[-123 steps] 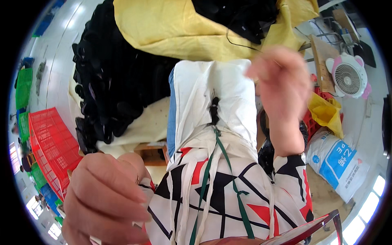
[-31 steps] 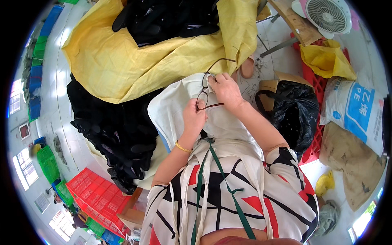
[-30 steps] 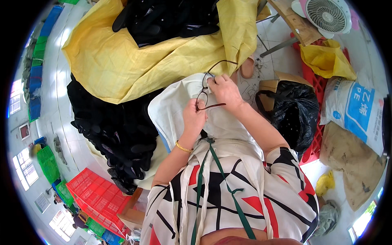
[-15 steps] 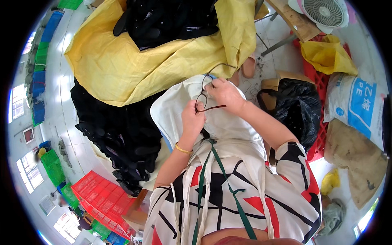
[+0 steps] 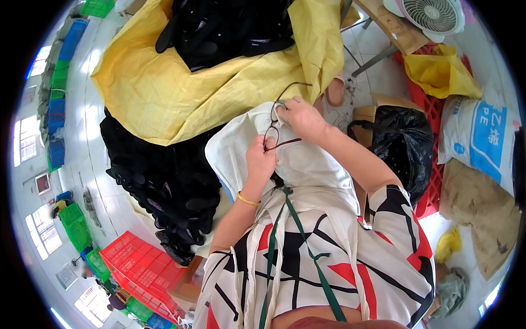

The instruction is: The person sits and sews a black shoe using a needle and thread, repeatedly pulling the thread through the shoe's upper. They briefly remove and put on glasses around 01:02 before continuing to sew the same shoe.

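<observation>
Over my lap I hold a pair of eyeglasses [image 5: 289, 142] with thin dark frames and brownish temple tips. My left hand [image 5: 261, 158] is closed on the nearer lens rim, and one temple sticks out to the right past it. At the farther lens, my right hand [image 5: 302, 118] pinches with thumb and fingers, which hide most of that lens. The other temple reaches away toward the yellow sheet. Beneath both hands spreads a white cloth apron [image 5: 233, 145]; whether the right fingers also grip some of it, I cannot tell.
Ahead lies a yellow woven sheet [image 5: 148, 90] with a heap of black items [image 5: 224, 33] on it. Another black pile [image 5: 164, 186] is at my left, beside a red crate [image 5: 139, 268]. A black plastic bag [image 5: 402, 145] stands right; a fan [image 5: 430, 13] sits on a table.
Both hands stay on the eyeglasses in nearly the same place. My right fingers have shifted slightly at the far lens. The whole view has moved a little.
</observation>
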A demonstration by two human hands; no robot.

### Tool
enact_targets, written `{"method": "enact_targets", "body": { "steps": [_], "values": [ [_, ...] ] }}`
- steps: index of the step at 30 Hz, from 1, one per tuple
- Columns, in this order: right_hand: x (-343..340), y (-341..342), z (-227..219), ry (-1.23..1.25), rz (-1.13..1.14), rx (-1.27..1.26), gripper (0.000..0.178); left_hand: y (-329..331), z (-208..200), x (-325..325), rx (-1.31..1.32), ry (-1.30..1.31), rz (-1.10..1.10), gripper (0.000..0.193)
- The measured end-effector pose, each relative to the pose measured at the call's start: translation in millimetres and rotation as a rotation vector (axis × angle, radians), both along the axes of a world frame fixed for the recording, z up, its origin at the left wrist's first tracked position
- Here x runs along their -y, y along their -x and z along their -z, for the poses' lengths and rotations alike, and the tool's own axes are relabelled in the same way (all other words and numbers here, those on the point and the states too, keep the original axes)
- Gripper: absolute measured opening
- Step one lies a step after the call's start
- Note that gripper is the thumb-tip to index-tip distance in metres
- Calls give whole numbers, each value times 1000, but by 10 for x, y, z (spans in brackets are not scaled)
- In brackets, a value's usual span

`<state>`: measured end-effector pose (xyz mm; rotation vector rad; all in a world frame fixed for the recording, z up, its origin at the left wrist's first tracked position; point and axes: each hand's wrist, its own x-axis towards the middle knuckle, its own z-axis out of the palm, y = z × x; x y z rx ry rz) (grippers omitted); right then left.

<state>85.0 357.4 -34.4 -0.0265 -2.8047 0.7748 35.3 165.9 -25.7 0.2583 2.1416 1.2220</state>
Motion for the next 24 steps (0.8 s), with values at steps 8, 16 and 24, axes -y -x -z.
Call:
{"method": "enact_targets", "body": {
  "steps": [8, 16, 24],
  "values": [
    [78, -252, -68, 297, 86, -65, 33, 6, 70, 5, 86, -73, -49, 9],
    [257, -335, -23, 104, 18, -90, 41, 63, 58, -70, 185, -179, 64, 9],
    [217, -345, 31, 27, -53, -41, 46, 298, 21, 92, 586, -277, -73, 15]
  ]
}}
